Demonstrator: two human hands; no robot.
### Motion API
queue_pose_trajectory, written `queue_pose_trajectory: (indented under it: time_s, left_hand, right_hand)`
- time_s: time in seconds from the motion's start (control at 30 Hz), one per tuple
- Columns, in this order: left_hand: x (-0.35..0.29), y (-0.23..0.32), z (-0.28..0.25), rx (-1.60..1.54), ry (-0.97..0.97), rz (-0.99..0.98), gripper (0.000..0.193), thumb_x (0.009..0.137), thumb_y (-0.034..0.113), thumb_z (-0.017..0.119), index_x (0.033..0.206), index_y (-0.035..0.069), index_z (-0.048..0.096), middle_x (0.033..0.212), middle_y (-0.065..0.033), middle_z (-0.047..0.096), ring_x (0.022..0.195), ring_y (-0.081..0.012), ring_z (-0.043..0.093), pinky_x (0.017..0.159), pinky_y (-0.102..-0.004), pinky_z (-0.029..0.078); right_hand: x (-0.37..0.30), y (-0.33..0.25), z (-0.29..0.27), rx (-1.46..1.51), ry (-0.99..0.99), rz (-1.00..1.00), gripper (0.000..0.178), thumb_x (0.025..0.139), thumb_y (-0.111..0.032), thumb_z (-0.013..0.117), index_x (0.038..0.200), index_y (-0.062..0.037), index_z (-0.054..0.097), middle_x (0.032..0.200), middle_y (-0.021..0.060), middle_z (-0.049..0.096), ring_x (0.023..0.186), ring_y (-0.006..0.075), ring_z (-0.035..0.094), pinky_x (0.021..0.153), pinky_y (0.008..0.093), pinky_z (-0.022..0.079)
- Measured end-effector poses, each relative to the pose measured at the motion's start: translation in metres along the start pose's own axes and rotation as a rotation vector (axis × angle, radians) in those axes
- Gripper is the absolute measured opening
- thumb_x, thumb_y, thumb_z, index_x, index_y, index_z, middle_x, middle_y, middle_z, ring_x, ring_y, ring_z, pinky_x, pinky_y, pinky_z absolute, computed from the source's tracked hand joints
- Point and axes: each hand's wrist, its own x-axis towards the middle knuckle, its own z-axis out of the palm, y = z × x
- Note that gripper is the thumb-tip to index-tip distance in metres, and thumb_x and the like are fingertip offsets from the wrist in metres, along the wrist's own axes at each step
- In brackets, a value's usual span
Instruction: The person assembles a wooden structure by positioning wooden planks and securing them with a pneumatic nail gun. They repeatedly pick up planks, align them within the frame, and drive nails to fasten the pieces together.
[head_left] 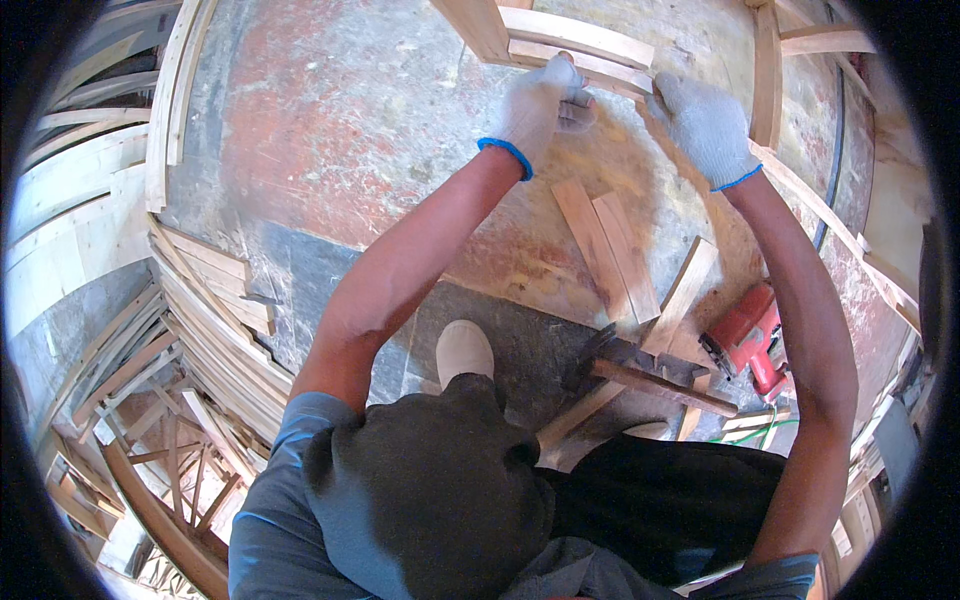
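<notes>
Two gloved hands work at the far edge of a wooden frame [575,45] of pale slats that lies on the stained concrete floor [330,130], and this looks like the step of seating or lining up a slat in that frame. Stacks of curved wooden pieces [200,290] fill the left side, well apart from the work. Nearer the person, two short loose boards [610,250] lie side by side on the floor, with another plank [685,290] just right of them. A red power tool [750,340] sits near right, beside a hammer-like tool [640,370] lying across scrap wood. The left hand [540,100] is curled shut, pinching the edge of a frame slat between thumb and fingers; the right hand [705,125] lies spread and flat, pressing on the frame's right rail. Judging from this, the next move calls for a steady hold with the right hand while the left nudges the slat square, without letting the joint shift.
</notes>
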Motion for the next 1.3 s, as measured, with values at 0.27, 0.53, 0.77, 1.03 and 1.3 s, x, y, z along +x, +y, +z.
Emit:
queue_pose_trajectory:
  time_s: [0.27, 0.53, 0.77, 1.03, 1.3]
  left_hand:
    - [0.006, -0.019, -0.024, 0.476, -0.062, 0.269, 0.032, 0.100, 0.031, 0.064, 0.112, 0.002, 0.064, 0.094, -0.0124, 0.071, 0.085, -0.0254, 0.071, 0.079, -0.0371, 0.059]
    - [-0.031, 0.079, 0.015, 1.771, 0.107, 1.369, 0.061, 0.083, 0.015, 0.074, 0.141, 0.009, 0.052, 0.124, -0.0137, 0.063, 0.110, -0.0326, 0.064, 0.097, -0.0456, 0.051]
    - [0.013, 0.083, 0.008, 2.125, -0.038, 0.980, 0.065, 0.083, 0.020, 0.074, 0.143, 0.012, 0.050, 0.114, -0.0141, 0.063, 0.104, -0.0337, 0.064, 0.092, -0.0468, 0.051]
    - [0.012, 0.087, 0.019, 2.106, -0.095, 0.924, 0.064, 0.084, 0.026, 0.077, 0.141, 0.011, 0.050, 0.112, -0.0155, 0.063, 0.104, -0.0348, 0.065, 0.091, -0.0470, 0.052]
    - [0.018, 0.086, 0.011, 2.110, -0.124, 0.919, 0.068, 0.082, 0.027, 0.078, 0.142, 0.010, 0.049, 0.114, -0.0170, 0.063, 0.103, -0.0367, 0.065, 0.089, -0.0473, 0.053]
  right_hand:
    - [0.003, 0.002, 0.008, -0.003, 0.031, -0.046, 0.024, 0.093, -0.032, 0.061, 0.089, -0.0080, 0.064, 0.077, 0.0164, 0.066, 0.073, 0.0378, 0.067, 0.064, 0.0495, 0.053]
    - [-0.001, 0.015, 0.017, -0.064, 0.024, -0.082, 0.025, 0.095, -0.033, 0.060, 0.093, -0.0088, 0.064, 0.080, 0.0155, 0.066, 0.073, 0.0391, 0.066, 0.062, 0.0507, 0.052]
    - [0.001, 0.011, 0.017, -0.014, 0.045, -0.084, 0.028, 0.097, -0.034, 0.057, 0.090, -0.0076, 0.063, 0.081, 0.0165, 0.066, 0.075, 0.0405, 0.066, 0.064, 0.0520, 0.052]
    - [-0.002, 0.024, -0.003, 0.188, -0.082, 0.041, 0.026, 0.095, -0.029, 0.055, 0.102, -0.0061, 0.064, 0.087, 0.0218, 0.069, 0.081, 0.0437, 0.067, 0.074, 0.0529, 0.053]
    - [-0.150, 0.077, -0.082, 0.177, 0.022, 0.391, 0.041, 0.098, -0.032, 0.058, 0.126, -0.0037, 0.064, 0.100, 0.0224, 0.071, 0.090, 0.0392, 0.070, 0.084, 0.0479, 0.055]
